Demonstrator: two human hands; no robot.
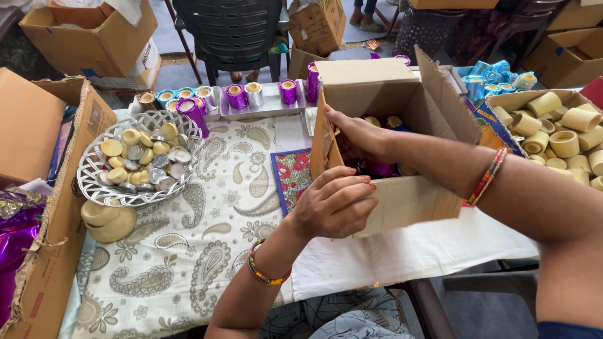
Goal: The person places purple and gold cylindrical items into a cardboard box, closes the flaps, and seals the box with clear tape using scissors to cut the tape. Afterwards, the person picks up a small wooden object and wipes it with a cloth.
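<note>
The open cardboard box (402, 182) stands on the tabletop (201, 251) betw. both hands. Right hand (359, 133) reaches inside w/ fingers spread flat on the inner wall, holding nothing visible. Left hand (333, 204) curls on the near edge. Silver wire basket (141, 160) lies well left of it.

Open brown carton (402, 119) stands centre on the surface, flaps raised. Brown cartons: far left (88, 34), left edge (47, 207), rear centre (317, 25), far right (568, 56).
</note>
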